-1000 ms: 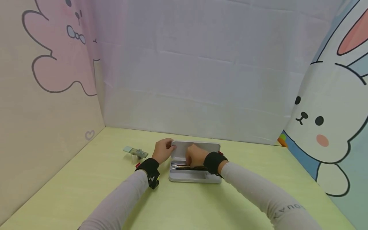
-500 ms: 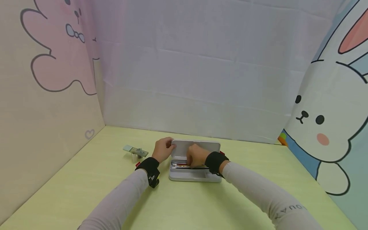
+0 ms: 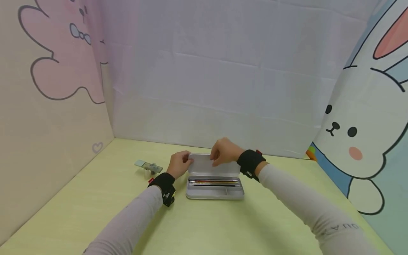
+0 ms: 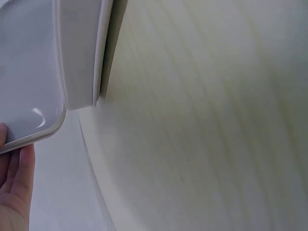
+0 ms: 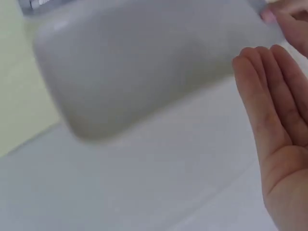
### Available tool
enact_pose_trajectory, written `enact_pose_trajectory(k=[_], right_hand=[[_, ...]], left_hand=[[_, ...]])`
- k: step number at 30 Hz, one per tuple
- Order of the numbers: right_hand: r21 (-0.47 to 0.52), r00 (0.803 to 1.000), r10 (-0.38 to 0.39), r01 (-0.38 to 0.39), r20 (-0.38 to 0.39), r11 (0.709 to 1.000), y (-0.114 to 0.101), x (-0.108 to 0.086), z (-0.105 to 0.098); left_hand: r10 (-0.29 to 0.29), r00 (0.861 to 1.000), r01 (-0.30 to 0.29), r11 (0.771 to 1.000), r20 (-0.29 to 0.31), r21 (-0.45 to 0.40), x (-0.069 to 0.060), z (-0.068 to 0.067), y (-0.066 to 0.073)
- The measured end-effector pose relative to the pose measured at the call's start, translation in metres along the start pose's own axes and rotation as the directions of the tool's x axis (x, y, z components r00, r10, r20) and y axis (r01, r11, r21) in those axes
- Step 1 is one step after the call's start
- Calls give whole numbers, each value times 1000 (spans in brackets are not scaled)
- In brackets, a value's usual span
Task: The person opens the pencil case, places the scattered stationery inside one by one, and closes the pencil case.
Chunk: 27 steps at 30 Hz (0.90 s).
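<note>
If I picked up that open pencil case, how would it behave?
The pencil case seems stiff, judging by its flat panels and straight edges. Its lid would probably swing, being raised at the back. The thin, pencil-like sticks might slide out if it tilted, since nothing covers them.

The only lettering I can make out is on the pale right sleeve (image 3: 296, 198), up toward the elbow: dark grey capitals (image 3: 340, 228) that stand upside down to me. Taken from right to left there's a round one, O or Q, then U and A, and in the creases a last one that might be X or Y. A pale mark on the black left wristband (image 3: 164, 185) is too small to read. Low on the left backdrop (image 3: 47, 156) I see a little outlined heart (image 3: 97, 147), pale purple.
</note>
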State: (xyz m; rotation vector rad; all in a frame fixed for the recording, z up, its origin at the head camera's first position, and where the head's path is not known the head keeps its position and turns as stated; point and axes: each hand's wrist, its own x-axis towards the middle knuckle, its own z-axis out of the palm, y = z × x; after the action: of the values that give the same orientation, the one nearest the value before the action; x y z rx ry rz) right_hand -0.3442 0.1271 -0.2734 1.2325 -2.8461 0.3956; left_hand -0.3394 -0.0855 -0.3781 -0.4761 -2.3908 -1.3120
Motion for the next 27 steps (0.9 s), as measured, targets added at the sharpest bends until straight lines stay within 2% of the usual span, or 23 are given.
enact_pose_trajectory(k=[7, 13, 16, 20, 23, 27], right_hand=[[-60, 996, 65, -69, -69, 996, 14, -8, -53], [-46, 984, 149, -154, -98, 987, 35, -19, -74], [-15, 978, 179, -182, -103, 983, 47, -27, -74], [38, 979, 178, -176, -101, 984, 62, -37, -65], [86, 982, 164, -156, -92, 984, 75, -44, -51], [234, 982, 170, -148, -79, 961, 87, -55, -26]], left_hand=[[1, 1000, -1, 1000, 10, 5, 2, 0, -3], [-12, 1000, 12, 1000, 11, -10, 3, 1, -5], [-11, 1000, 11, 1000, 7, -8, 3, 2, -4], [-13, 1000, 13, 1000, 6, -7, 3, 2, -3], [-9, 1000, 9, 1000, 6, -1, 2, 2, -2], [-1, 1000, 1, 1000, 1, 4, 1, 1, -1]])
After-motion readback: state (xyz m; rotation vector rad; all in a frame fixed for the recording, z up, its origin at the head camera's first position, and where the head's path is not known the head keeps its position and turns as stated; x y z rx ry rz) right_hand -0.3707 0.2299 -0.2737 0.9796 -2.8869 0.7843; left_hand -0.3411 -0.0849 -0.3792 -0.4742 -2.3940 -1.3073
